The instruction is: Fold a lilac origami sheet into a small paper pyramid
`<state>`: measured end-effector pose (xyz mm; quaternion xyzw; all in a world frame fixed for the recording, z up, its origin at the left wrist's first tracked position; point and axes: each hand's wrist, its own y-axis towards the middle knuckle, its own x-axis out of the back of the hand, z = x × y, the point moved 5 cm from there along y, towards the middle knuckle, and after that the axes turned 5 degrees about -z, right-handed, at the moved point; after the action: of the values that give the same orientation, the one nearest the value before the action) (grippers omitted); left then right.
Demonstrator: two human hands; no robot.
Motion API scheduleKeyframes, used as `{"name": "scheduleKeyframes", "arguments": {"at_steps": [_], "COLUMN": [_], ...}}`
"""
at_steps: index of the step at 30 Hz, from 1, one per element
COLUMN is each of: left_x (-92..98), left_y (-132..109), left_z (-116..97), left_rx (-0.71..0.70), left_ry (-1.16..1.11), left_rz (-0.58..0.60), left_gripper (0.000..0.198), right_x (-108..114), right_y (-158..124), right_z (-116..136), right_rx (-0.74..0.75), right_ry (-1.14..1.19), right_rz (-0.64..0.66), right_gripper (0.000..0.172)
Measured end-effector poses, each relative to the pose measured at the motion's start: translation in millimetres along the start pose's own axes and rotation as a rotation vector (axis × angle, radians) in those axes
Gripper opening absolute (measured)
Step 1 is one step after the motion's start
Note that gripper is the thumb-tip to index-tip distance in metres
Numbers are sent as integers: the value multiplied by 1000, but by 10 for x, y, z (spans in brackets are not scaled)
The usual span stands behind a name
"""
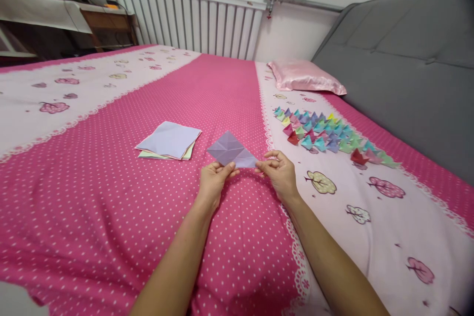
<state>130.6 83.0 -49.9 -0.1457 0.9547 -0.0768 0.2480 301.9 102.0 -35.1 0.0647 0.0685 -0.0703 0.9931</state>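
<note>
Visibly creased purple paper (231, 149), left hand (214, 180) pinching its lower edge, right hand (280, 174) — likewise pinching — its right corner

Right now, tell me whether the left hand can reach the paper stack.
Likely yes: the stack lies ahead and left of the left hand, nothing visible between them, though its grip is busy with the folded paper.

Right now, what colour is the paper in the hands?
The paper is pale purple; the head view shows it.

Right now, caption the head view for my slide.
Left hand and right hand hold creased purple paper between a paper stack and colourful folded shapes on a bed.
</note>
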Motion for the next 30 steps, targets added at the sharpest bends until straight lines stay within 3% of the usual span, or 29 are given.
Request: {"name": "scheduleKeyframes", "arguments": {"at_steps": [4,10,21,30], "left_x": [0,-65,-116,-51], "left_y": [12,-45,-91,-60], "left_z": [-4,-8,4,11], "left_rx": [-8,10,19,45], "left_ry": [-23,30,131,114], "left_rz": [30,137,184,77], "left_gripper": [24,33,29,29], "right_x": [28,-154,-179,-67], "right_y": [9,-70,-89,-30], "right_z": [32,3,9,-16], "right_rx": [28,-35,27,-2], "right_ry": [28,-7,-111,-61], "right_rz": [-14,209,141,114], "right_gripper": [37,57,50,51]}}
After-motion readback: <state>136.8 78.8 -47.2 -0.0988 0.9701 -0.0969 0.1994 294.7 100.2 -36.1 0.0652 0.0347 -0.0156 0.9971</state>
